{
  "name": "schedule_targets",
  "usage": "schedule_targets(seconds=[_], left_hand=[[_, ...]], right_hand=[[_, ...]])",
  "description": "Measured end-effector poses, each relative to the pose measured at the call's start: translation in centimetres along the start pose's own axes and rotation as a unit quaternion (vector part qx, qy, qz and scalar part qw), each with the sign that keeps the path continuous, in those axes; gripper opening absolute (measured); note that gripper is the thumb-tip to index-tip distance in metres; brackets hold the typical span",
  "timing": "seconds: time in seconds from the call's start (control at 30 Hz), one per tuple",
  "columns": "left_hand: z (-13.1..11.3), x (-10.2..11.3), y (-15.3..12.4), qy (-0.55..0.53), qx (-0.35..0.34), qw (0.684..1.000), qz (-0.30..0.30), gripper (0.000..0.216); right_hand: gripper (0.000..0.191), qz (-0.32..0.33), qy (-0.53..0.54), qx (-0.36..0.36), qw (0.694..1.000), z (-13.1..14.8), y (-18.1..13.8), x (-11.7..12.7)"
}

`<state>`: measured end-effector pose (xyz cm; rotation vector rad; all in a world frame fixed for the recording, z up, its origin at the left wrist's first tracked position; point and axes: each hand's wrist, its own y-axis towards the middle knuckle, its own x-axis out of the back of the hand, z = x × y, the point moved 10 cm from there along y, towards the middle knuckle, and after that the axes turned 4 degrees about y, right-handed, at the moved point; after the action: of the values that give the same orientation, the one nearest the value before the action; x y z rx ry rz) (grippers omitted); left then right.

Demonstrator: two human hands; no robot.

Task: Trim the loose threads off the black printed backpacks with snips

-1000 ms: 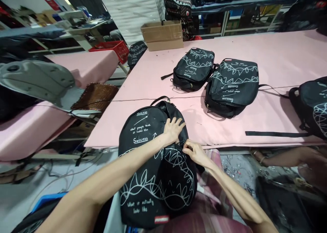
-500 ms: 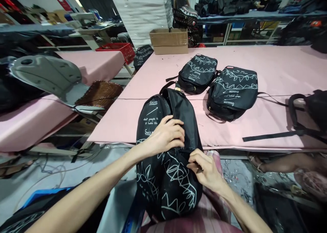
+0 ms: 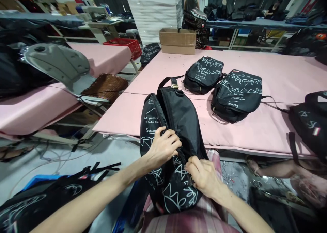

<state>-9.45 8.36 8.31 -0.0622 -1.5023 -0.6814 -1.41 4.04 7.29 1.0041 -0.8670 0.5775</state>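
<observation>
A black backpack (image 3: 176, 120) with white scribble print stands upright on my lap, its top leaning on the edge of the pink table (image 3: 281, 69). My left hand (image 3: 163, 147) grips its front panel beside the side seam, fingers curled over the fabric. My right hand (image 3: 203, 175) is closed in a pinch at the seam just below and to the right; what it pinches is too small to make out.
Two more black backpacks (image 3: 204, 73) (image 3: 238, 91) lie flat on the table, a third (image 3: 310, 122) at the right edge. A cardboard box (image 3: 177, 40) stands at the back. A grey moulded part (image 3: 56, 64), a woven basket (image 3: 106, 86) and a red crate (image 3: 125, 44) are left. Another person's foot (image 3: 255, 165) shows under the table.
The backpack has turned from front panel up to side facing me and stands more upright. Both hands slid down along the seam toward me.
</observation>
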Motion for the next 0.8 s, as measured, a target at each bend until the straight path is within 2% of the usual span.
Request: schedule_targets(seconds=[0.13, 0.3, 0.6, 0.8], left_hand=[[0.5, 0.4, -0.9, -0.019, 0.031, 0.998, -0.057, 0.003], [0.8, 0.4, -1.5, -0.041, 0.067, 0.992, -0.098, 0.011], [0.8, 0.5, -1.2, -0.047, 0.051, 0.992, -0.109, 0.012], [0.4, -0.2, -0.6, -0.052, 0.023, 0.993, -0.101, 0.007]], right_hand=[[0.030, -0.014, -0.001, -0.004, 1.000, -0.1, 0.1, 0.2], [0.026, -0.037, 0.011, -0.027, 0.999, -1.0, -0.5, 0.1], [0.023, -0.035, 0.034, -0.032, 0.998, -1.9, -0.6, -0.1], [0.018, -0.044, 0.083, -0.066, 0.993, -3.6, -1.1, -0.1]])
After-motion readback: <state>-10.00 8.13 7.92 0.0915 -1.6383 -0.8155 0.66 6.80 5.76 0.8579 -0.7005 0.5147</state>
